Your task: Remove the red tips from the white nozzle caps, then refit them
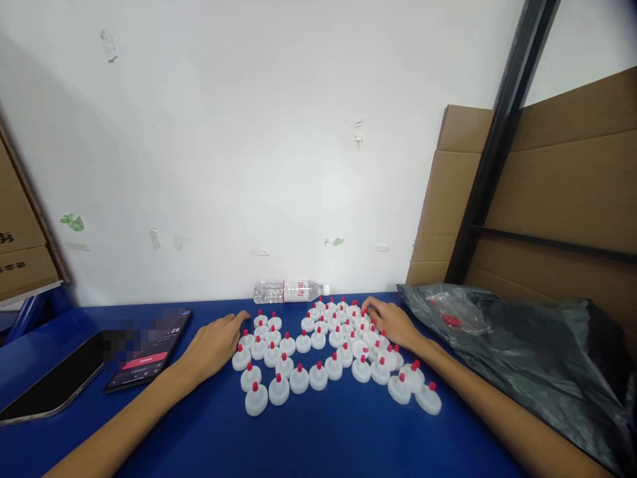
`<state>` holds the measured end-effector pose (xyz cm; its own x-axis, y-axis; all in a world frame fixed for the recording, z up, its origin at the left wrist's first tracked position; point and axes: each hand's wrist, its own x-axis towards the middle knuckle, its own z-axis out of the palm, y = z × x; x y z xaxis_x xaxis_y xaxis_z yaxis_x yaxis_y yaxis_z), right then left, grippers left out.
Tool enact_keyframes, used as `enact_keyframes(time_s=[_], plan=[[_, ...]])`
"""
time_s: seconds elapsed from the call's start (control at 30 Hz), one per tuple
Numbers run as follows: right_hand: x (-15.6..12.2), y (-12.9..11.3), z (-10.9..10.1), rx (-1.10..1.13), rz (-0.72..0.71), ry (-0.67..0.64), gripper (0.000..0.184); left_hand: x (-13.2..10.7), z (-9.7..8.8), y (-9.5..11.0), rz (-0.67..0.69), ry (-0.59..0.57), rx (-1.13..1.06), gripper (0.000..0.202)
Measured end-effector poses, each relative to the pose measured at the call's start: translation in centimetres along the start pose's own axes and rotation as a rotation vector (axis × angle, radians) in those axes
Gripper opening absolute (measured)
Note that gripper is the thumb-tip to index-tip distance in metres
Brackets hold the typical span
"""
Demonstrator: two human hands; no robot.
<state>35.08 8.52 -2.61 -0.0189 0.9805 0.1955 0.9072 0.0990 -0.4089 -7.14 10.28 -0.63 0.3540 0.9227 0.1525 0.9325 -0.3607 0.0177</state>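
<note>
Several white nozzle caps [318,376] with red tips stand in a loose cluster on the blue table [318,445]. Most are upright; one cap [360,349] on the right side looks tilted. My left hand [216,342] lies on the table along the cluster's left edge, its fingers stretched toward the caps and nothing visible in them. On the other side, my right hand [393,321] rests at the back right of the cluster. Its fingers are slightly bent beside the caps there, and whether they touch one is unclear.
A clear plastic bottle [291,291] lies on its side against the white wall [279,133]. Two phones, a lit one [149,352] and a dark one [57,382], lie at left. A grey plastic bag [522,358] with a small red-filled bag [455,315] covers the right.
</note>
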Motion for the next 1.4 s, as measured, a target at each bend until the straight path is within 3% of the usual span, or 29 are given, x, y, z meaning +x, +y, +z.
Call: enact_keyframes(time_s=[0.17,0.27,0.6,0.73,1.4], plan=[[-0.13,-0.22,-0.17,-0.028,-0.020,0.011,0.031,-0.24,-0.28,0.43,0.001,-0.026,0.027,0.042],[-0.23,-0.36,-0.32,-0.028,-0.041,0.030,0.020,-0.28,-0.41,0.54,-0.001,-0.037,0.032,0.043],[-0.24,-0.54,-0.40,-0.041,-0.064,0.030,0.018,-0.35,-0.62,0.64,0.000,-0.050,0.036,0.043],[-0.26,-0.58,-0.45,-0.049,-0.034,0.000,0.029,-0.36,-0.45,0.57,0.000,-0.041,0.029,0.042],[-0.28,-0.70,-0.59,-0.059,-0.019,-0.024,0.031,-0.37,-0.53,0.64,0.011,-0.050,0.042,0.043]])
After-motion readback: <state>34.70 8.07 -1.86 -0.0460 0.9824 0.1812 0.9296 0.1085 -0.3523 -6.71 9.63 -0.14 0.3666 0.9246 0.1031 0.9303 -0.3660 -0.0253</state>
